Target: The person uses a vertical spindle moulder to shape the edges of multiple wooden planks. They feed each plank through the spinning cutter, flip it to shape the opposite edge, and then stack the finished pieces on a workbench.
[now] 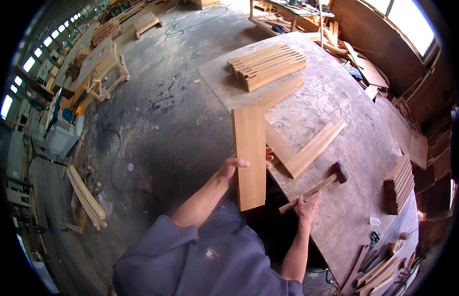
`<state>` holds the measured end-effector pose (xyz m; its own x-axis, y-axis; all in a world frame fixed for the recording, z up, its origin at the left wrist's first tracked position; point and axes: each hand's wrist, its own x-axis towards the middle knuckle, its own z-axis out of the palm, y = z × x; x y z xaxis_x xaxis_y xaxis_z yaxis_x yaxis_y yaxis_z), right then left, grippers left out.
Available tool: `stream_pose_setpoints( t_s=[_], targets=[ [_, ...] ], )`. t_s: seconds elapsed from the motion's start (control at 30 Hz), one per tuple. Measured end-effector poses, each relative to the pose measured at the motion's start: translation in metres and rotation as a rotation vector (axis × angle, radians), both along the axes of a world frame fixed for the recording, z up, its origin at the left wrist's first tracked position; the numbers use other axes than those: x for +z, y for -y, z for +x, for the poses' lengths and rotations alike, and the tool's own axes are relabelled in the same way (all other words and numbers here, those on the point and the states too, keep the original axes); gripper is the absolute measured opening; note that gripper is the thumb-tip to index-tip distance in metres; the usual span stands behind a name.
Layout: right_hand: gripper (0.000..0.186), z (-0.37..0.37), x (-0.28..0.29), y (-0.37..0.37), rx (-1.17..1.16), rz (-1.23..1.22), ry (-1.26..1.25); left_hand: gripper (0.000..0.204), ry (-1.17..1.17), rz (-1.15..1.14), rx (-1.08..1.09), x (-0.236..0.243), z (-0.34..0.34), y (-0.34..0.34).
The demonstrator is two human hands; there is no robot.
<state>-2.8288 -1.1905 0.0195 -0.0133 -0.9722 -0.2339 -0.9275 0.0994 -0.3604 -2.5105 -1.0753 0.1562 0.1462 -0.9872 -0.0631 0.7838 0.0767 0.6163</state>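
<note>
My left hand (232, 167) grips a long flat wooden board (251, 148) around its edges, thumb on the face towards me and fingertips showing past the right edge. The board is held upright in front of me, near the table's edge. Lower right, my right hand (307, 208) is at the wooden handle of a hammer (322, 184), its fingers closing about the handle. The hammer's dark, blocky head points away to the right over the tabletop. Beyond the board, wooden pieces joined at a corner (308, 154) lie on the table, partly hidden by the board.
The large worn table (360, 143) carries a stack of grooved wooden pieces (269, 64) at its far end and another stack (399, 185) at the right. Tools and wood strips (377, 274) lie at the near right. A wooden trestle (103, 71) stands on the floor at left.
</note>
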Motion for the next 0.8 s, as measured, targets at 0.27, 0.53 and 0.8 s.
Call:
stream_pose_setpoints(
  t_s=[0.27,0.53,0.8],
  targets=[
    [0.046,-0.049,-0.016,0.020,-0.093,0.056,-0.151,0.079,-0.001,-0.001,0.323,-0.008,0.124,-0.057],
    [0.047,0.157,0.074,-0.020,0.076,-0.154,0.702,0.038,-0.167,0.150,0.786,-0.028,0.255,-0.099],
    [0.099,0.524,0.165,-0.106,1.299,-0.315,0.292,0.027,-0.303,0.127,1.016,-0.007,0.336,-0.127]
  ],
)
